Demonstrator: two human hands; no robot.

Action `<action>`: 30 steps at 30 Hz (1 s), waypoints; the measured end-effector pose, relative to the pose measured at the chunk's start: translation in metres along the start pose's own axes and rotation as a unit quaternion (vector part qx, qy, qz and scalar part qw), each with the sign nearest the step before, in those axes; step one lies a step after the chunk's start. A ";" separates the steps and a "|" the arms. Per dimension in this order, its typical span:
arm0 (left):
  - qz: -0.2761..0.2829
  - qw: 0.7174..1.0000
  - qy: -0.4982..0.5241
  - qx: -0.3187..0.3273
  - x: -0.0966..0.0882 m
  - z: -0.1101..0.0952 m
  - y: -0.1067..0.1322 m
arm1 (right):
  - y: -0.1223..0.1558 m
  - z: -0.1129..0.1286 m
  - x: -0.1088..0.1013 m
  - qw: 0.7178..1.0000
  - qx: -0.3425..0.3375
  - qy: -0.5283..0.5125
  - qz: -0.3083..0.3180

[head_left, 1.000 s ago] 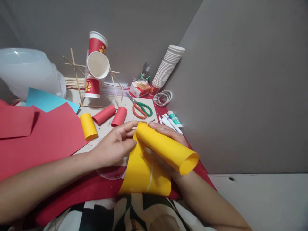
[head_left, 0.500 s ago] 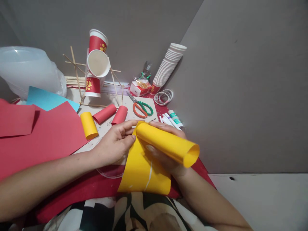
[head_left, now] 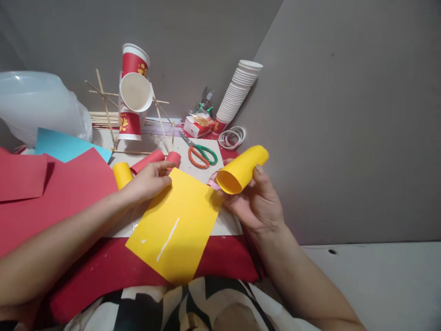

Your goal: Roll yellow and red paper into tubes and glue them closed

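Observation:
A flat yellow paper sheet with a white streak and a small white spot lies slanted before me. My left hand pinches its upper left edge, thumb at the border. In my right hand is a yellow paper tube, tilted with its open end facing me. The thumb presses on the tube's side; the other fingers are partly hidden beneath it. Something pinkish, too covered to make out, shows beside the tube's left end. Behind my left hand lie a shorter yellow paper tube and two red paper tubes.
Scissors with orange and green handles lie beyond the sheet. Paper cups stand among thin sticks. A tall cup stack leans by the wall, near white rings. Red paper, blue paper and a plastic tub are left.
The yellow tube has come away from above the sheet, moving up and turning in my right hand. The sheet has shifted left and lies flatter, with my left hand moved left along with it.

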State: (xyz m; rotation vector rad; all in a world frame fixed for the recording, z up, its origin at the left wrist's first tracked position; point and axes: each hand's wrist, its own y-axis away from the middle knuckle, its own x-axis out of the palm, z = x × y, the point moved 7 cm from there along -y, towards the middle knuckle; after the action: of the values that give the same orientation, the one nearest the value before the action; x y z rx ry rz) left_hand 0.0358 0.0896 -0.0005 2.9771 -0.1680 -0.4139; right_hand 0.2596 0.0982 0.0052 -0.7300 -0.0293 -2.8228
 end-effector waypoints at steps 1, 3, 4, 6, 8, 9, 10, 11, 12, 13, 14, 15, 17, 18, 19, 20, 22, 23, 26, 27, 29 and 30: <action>0.008 0.996 -0.079 0.032 0.001 -0.002 0.001 | -0.001 -0.002 0.000 1.000 0.016 -0.008 0.000; -0.021 0.968 -0.222 0.113 0.000 -0.012 0.006 | -0.001 -0.006 0.001 0.999 0.043 -0.029 -0.009; -0.051 0.950 -0.268 0.155 0.000 -0.018 0.010 | -0.001 -0.008 0.002 0.998 0.056 -0.041 -0.013; -0.102 0.920 -0.300 0.230 0.003 -0.033 0.024 | -0.001 -0.012 0.005 0.995 0.076 -0.058 -0.018; -0.112 0.905 -0.285 0.296 0.011 -0.046 0.039 | -0.001 -0.015 0.008 0.995 0.087 -0.055 -0.016; -0.111 0.897 -0.277 0.326 0.016 -0.052 0.046 | 0.000 -0.017 0.010 0.995 0.089 -0.048 -0.014; -0.108 0.888 -0.273 0.353 0.021 -0.057 0.053 | 0.001 -0.019 0.012 0.995 0.091 -0.039 -0.009; -0.105 0.880 -0.274 0.375 0.025 -0.060 0.059 | 0.002 -0.021 0.014 0.995 0.094 -0.027 -0.002; -0.103 0.870 -0.280 0.393 0.028 -0.063 0.064 | 0.004 -0.023 0.017 0.995 0.098 -0.015 0.008; -0.099 0.860 -0.291 0.408 0.032 -0.064 0.068 | 0.006 -0.025 0.020 0.994 0.104 -0.004 0.019; -0.097 0.848 -0.305 0.423 0.034 -0.064 0.070 | 0.008 -0.028 0.022 0.993 0.111 0.003 0.030; -0.096 0.835 -0.320 0.438 0.037 -0.064 0.072 | 0.010 -0.030 0.025 0.992 0.118 0.009 0.044; -0.102 0.808 -0.346 0.466 0.038 -0.062 0.074 | 0.013 -0.032 0.031 0.989 0.132 0.014 0.070; -0.106 0.800 -0.352 0.475 0.037 -0.062 0.074 | 0.013 -0.032 0.032 0.987 0.135 0.018 0.079; -0.112 0.796 -0.352 0.479 0.035 -0.061 0.074 | 0.012 -0.031 0.032 0.987 0.134 0.022 0.081; -0.119 0.798 -0.346 0.479 0.033 -0.062 0.073 | 0.011 -0.028 0.030 0.989 0.124 0.028 0.074; -0.131 0.817 -0.324 0.459 0.025 -0.062 0.069 | 0.005 -0.018 0.022 0.996 0.076 0.034 0.033; -0.136 0.831 -0.310 0.442 0.022 -0.061 0.066 | 0.002 -0.013 0.017 0.998 0.045 0.035 0.008; -0.138 0.871 -0.275 0.383 0.014 -0.058 0.059 | -0.002 -0.002 0.006 0.999 -0.012 0.032 -0.041; -0.136 0.880 -0.268 0.368 0.013 -0.056 0.057 | -0.003 -0.002 0.004 0.998 -0.015 0.033 -0.046; -0.130 0.889 -0.262 0.353 0.013 -0.054 0.055 | -0.003 -0.003 0.003 0.998 -0.014 0.037 -0.049; -0.127 0.891 -0.263 0.349 0.013 -0.053 0.055 | -0.003 -0.004 0.002 0.998 -0.011 0.040 -0.047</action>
State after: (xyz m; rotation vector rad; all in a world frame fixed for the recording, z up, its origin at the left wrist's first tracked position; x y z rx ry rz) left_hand 0.0576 0.0403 0.0549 3.4883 0.0417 -1.4797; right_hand 0.2551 0.1001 0.0031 -0.6365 -0.0189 -2.9440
